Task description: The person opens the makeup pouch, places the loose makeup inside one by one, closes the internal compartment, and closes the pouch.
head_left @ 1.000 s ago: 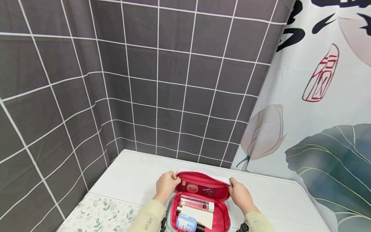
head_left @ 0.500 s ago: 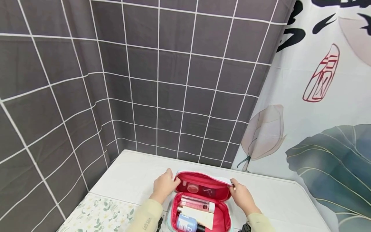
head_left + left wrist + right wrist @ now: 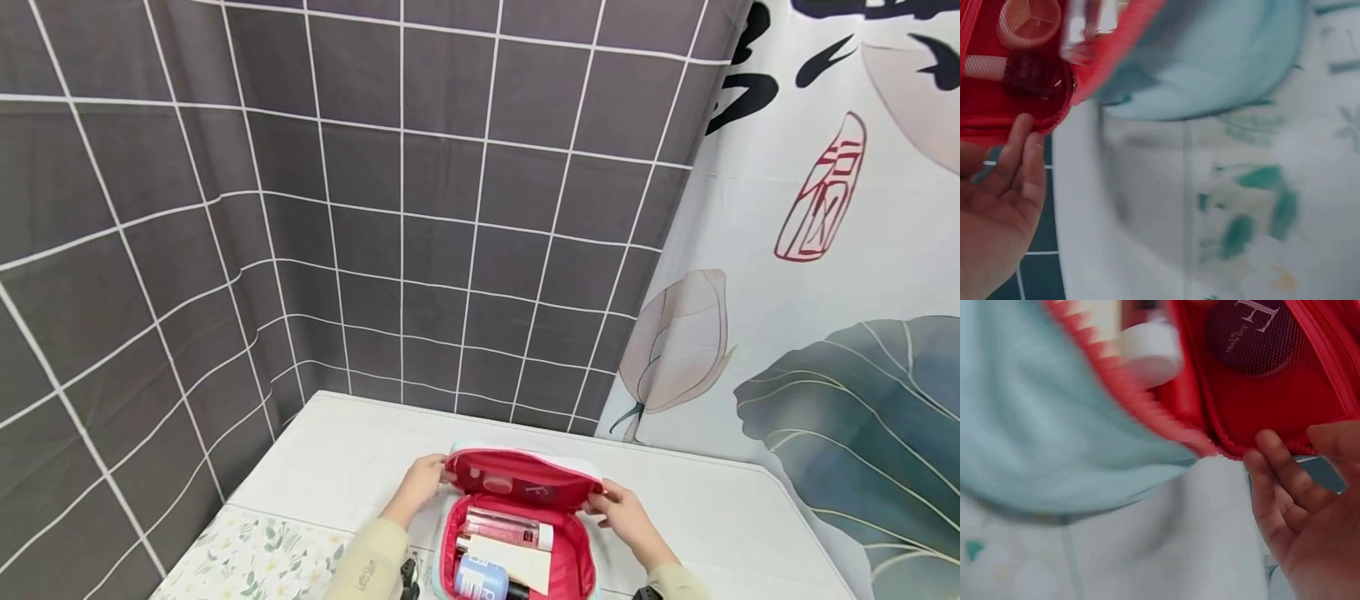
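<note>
A light-blue toiletry bag (image 3: 1210, 62) with a red lining lies unzipped on the table. Its lid (image 3: 517, 461) stands raised at the back. Inside lie a pink bottle (image 3: 501, 527) with a white cap, a cream tube (image 3: 521, 562) and a blue bottle (image 3: 480, 577). Behind the lid's mesh show a dark round compact (image 3: 1250, 337) marked F, a round pinkish container (image 3: 1029, 24) and a small dark-red bottle (image 3: 1032, 75). My left hand (image 3: 420, 485) holds the lid's left corner. At the right corner, my right hand (image 3: 628, 515) holds the edge, fingertips at the lining.
The white table (image 3: 360, 442) carries a floral-patterned cover (image 3: 262, 550) at the front left. Dark gridded cloth (image 3: 442, 208) hangs behind it, and a printed white curtain (image 3: 750, 208) at the right.
The left hand has shifted lower along the lid's corner, its fingers straighter. My right hand's fingers have spread and moved at the right corner. The lid leans slightly differently.
</note>
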Demonstrator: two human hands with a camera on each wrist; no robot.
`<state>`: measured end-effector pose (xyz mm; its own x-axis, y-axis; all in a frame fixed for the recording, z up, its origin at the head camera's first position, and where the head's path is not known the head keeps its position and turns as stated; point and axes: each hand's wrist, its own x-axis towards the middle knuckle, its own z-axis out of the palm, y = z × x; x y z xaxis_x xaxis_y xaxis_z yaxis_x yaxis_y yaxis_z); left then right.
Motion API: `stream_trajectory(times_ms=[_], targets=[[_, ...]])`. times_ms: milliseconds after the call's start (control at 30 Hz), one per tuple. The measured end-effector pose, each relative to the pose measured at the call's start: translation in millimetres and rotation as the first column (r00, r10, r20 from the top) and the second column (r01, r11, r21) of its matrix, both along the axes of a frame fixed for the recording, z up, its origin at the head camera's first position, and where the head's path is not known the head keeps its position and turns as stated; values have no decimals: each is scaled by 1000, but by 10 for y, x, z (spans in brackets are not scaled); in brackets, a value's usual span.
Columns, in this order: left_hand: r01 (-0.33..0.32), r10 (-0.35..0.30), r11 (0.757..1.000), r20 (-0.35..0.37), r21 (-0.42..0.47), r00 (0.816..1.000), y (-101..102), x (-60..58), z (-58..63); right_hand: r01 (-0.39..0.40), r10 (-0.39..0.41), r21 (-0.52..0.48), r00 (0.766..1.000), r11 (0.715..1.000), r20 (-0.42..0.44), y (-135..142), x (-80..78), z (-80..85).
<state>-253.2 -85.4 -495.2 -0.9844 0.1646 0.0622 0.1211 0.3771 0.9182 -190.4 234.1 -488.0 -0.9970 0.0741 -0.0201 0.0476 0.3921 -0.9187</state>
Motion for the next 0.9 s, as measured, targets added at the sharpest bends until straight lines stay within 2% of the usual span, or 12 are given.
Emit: stream_trajectory(times_ms=[100,167,267,400,533,633,767,867,900], targets=[[-4,4,992,2,126,1000,16,-35,143,3,-2,-125,1000,992,11,47,-23,128],[-7,7,985,-4,173,1000,18,-55,230,15,-10,-190,999,982,30,69,-31,208],[8,-8,984,-3,180,1000,13,-75,286,49,-39,-195,998,980,55,92,-40,281],[85,-85,990,2,114,996,-1,-69,252,59,-53,-63,995,996,89,111,-17,273],[162,-164,985,15,62,986,-36,-24,173,-52,45,54,992,997,118,141,44,195],[205,-206,978,35,36,978,-55,15,111,-116,99,119,985,986,138,157,85,138],[235,-235,972,47,-11,971,-40,47,52,-115,78,233,984,966,162,132,109,82],[233,-229,966,50,-108,972,2,65,57,-103,44,318,982,943,185,87,101,44],[225,-220,959,50,-170,974,24,71,79,-100,34,341,980,935,195,72,97,36]])
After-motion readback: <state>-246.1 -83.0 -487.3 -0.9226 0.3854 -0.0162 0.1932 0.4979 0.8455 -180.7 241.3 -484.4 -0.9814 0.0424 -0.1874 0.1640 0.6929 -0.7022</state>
